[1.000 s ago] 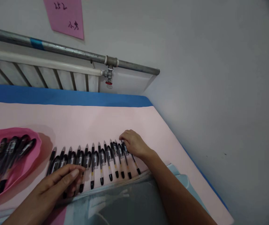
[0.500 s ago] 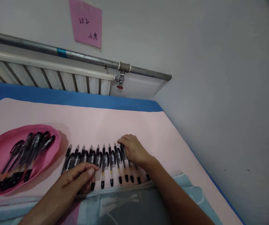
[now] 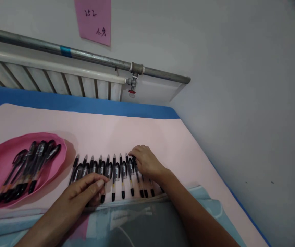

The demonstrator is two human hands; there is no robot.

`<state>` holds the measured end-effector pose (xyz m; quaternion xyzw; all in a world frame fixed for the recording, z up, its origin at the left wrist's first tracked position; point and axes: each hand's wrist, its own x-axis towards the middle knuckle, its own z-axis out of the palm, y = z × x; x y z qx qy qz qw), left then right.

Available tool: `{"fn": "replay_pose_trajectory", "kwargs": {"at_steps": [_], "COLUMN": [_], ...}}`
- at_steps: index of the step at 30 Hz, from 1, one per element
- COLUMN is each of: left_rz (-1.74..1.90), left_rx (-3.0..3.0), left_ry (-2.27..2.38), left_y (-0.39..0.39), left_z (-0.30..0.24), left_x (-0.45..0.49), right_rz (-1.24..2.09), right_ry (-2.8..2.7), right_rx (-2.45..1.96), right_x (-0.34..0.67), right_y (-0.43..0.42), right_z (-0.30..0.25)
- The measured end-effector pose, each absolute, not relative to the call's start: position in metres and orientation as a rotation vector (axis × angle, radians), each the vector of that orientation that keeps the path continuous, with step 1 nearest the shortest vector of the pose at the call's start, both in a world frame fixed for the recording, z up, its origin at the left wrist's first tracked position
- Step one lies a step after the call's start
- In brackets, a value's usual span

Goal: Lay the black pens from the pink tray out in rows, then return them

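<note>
Black gel pens (image 3: pixel 123 181) lie side by side in a row, with tips away from me and black ends toward me. Dark caps with clear clips (image 3: pixel 117 171) lie between several of them. My right hand (image 3: pixel 146 161) is over the row's right part, fingers closed down on a pen (image 3: pixel 137 171); its fingertips are partly hidden. My left hand (image 3: pixel 87 190) is curled low over the row's left part, thumb and index close together. Whatever is inside its fingers, if anything, is hidden. It covers the lower parts of several pens.
A pink scalloped tray (image 3: pixel 60 168) at the left holds several more black pens (image 3: pixel 34 161). Light blue patterned cloth (image 3: pixel 209 202) lies along the near edge. Behind the pink table surface (image 3: pixel 126 132) are a blue border, a radiator (image 3: pixel 72 84) and a metal pipe (image 3: pixel 98 60).
The near end of the pen under my right hand has swung right, close against its neighbour. My left hand stays nearly in place. The whole view has shifted slightly upward.
</note>
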<state>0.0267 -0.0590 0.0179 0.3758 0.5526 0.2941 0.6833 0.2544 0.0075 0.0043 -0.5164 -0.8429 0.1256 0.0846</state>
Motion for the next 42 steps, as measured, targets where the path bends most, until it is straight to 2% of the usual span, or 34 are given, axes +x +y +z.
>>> {"fn": "replay_pose_trajectory", "kwargs": {"at_steps": [10, 18, 42], "left_rz": [0.748, 0.834, 0.748], "left_rx": [0.875, 0.978, 1.07], "left_ry": [1.226, 1.241, 1.281], "left_y": [-0.05, -0.045, -0.042], "left_z": [0.019, 0.02, 0.027], "left_x": [0.021, 0.013, 0.005], "right_rz": [0.403, 0.296, 0.345], "right_ry": [-2.231, -2.602, -2.612], "right_rx": [-1.476, -1.605, -1.614], "right_x": [0.246, 0.207, 0.209], "right_y": [0.013, 0.032, 0.024], "right_z": [0.011, 0.019, 0.016]}}
